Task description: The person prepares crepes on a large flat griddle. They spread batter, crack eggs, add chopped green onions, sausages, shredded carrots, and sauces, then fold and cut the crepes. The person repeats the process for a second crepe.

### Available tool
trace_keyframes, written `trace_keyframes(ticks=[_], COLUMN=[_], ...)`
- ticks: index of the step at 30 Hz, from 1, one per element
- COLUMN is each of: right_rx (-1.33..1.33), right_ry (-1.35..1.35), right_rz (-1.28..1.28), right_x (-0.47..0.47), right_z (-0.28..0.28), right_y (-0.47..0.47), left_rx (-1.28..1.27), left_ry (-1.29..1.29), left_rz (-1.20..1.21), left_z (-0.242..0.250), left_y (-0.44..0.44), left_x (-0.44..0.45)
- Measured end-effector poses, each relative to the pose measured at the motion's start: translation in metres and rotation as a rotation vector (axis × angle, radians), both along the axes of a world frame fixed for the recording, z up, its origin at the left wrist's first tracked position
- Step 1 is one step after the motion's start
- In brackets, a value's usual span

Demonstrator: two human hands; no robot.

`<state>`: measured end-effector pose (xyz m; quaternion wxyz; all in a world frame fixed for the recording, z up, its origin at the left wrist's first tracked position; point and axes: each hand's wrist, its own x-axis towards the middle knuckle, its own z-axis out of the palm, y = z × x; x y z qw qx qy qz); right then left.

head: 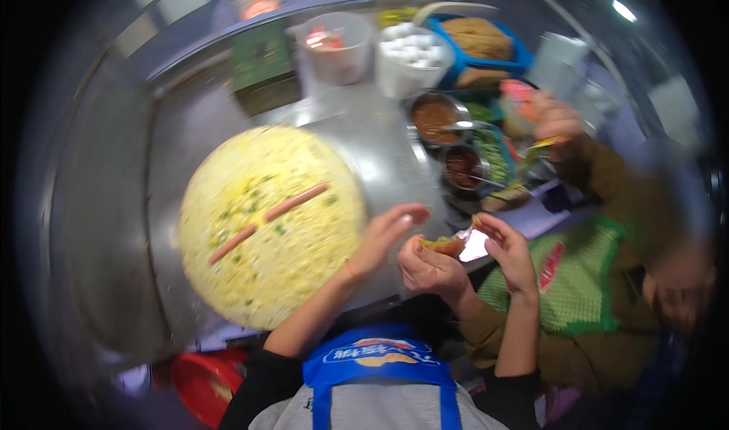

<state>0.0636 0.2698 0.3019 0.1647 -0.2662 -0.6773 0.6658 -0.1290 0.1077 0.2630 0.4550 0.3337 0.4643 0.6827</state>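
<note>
My left hand (390, 239) is above the right edge of a large round yellow flatbread (256, 282), fingers stretched out and holding nothing visible. Chopped green herbs dot the bread, and two sausage pieces (296, 201) lie end to end across it. My right hand (511, 253) is bent close to a small browned piece of food (449, 246), which a co-worker's hand (430, 270) holds between my two hands. Blur hides whether my right fingertips grip its edge or wrapping.
The co-worker's other hand (555, 117) holds a pink-topped item. Sauce pots (437, 120), a tub of chopped greens (491, 151), a white bucket (413, 60), a clear bucket (339, 54), a blue basket (521, 60) and a green box (262, 54) line the metal counter (370, 134).
</note>
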Motion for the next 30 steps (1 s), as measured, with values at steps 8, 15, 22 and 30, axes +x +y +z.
trace_keyframes(ticks=[8, 15, 22, 30], right_rx=[-0.134, -0.120, -0.164, -0.045], right_ry=[-0.086, -0.022, 0.123, -0.010], right_rz=[0.373, 0.528, 0.526, 0.657], right_x=[-0.074, -0.138, -0.187, -0.186], right_z=[-0.012, -0.002, -0.002, -0.024], right_y=[-0.094, -0.151, -0.213, -0.254], left_rx=[0.120, 0.259, 0.088, -0.137], left_ry=[-0.623, -0.684, 0.114, 0.387], left_rz=[0.217, 0.367, 0.569, 0.873], left_z=[-0.026, -0.006, 0.005, -0.003], left_y=[-0.108, -0.177, -0.242, -0.247], left_x=[0.019, 0.007, -0.036, -0.049])
